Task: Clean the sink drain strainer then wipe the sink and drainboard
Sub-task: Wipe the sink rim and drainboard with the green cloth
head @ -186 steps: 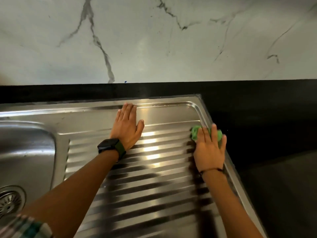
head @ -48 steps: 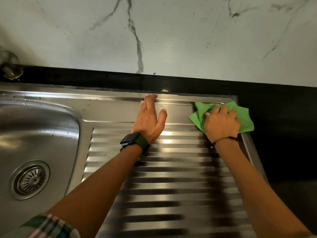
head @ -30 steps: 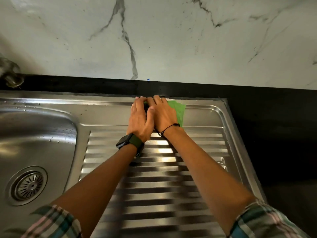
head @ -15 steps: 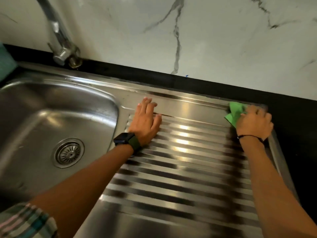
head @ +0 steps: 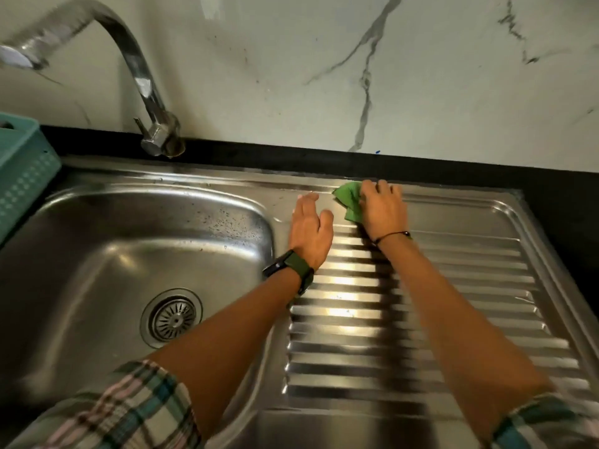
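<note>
A stainless steel sink basin fills the left, with the round drain strainer seated in its floor. The ribbed drainboard stretches to the right. My right hand presses a green cloth flat on the back strip of the drainboard, most of the cloth hidden under the palm. My left hand lies flat and empty on the steel just left of it, fingers together, at the edge between basin and drainboard. A dark watch sits on my left wrist.
A curved steel faucet rises behind the basin. A teal perforated basket stands at the far left. Black countertop borders the back and right of the sink below a white marble wall. Water droplets speckle the basin's back wall.
My right hand has slid the green cloth leftward along the drainboard's back strip, from the far right corner to beside my left hand. The view has shifted left, bringing the faucet into sight.
</note>
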`<state>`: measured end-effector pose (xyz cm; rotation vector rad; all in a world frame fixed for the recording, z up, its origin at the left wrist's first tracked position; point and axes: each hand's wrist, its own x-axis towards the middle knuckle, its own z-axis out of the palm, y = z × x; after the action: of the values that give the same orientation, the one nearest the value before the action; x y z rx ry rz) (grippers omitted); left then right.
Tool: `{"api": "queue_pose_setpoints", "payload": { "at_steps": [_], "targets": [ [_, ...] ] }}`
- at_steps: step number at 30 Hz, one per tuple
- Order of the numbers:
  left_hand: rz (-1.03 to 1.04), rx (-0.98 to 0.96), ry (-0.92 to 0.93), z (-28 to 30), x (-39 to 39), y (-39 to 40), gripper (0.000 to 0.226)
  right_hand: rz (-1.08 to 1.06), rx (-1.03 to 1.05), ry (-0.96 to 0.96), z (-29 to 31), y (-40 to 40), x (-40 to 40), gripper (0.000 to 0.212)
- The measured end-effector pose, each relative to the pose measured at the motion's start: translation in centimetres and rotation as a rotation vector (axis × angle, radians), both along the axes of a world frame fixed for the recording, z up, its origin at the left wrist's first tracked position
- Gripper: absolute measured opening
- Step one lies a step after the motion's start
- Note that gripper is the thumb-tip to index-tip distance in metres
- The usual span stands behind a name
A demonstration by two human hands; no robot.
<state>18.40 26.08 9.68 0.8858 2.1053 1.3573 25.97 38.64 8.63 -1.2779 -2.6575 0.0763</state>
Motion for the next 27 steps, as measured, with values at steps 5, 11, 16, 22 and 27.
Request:
{"api": "queue_pose_setpoints", "payload": {
  "at_steps": [5,11,16,22,27],
  "targets": [
    [-0.301,-0.116,0.452,-0.9,-5.6,-1.2,0.054,-0.442,0.060,0.046,0.0,2.2,6.3,0.030],
    [-0.431,-0.283,0.734,0.1,-16.3,-1.4,0.067,-0.734,-0.044,0.164,0.8,0.8,1.5,0.035],
    [-0.505,-0.429,0.863,-2.5,-19.2,-2.7,0.094,-0.551,-0.013,0.148,-0.2,-4.9,-8.4,0.034],
    [-0.474,-0.422,1.010,-3.8,-19.2,-2.7,0.094,-0.038,0.037,0.166,-1.1,-11.9,-16.3,0.033],
    [-0.488,-0.467,1.126,-3.9,-21.1,-3.7,0.105,0.090,0.052,-0.046,-0.1,-6.7,-8.3,0.036]
  ]
}}
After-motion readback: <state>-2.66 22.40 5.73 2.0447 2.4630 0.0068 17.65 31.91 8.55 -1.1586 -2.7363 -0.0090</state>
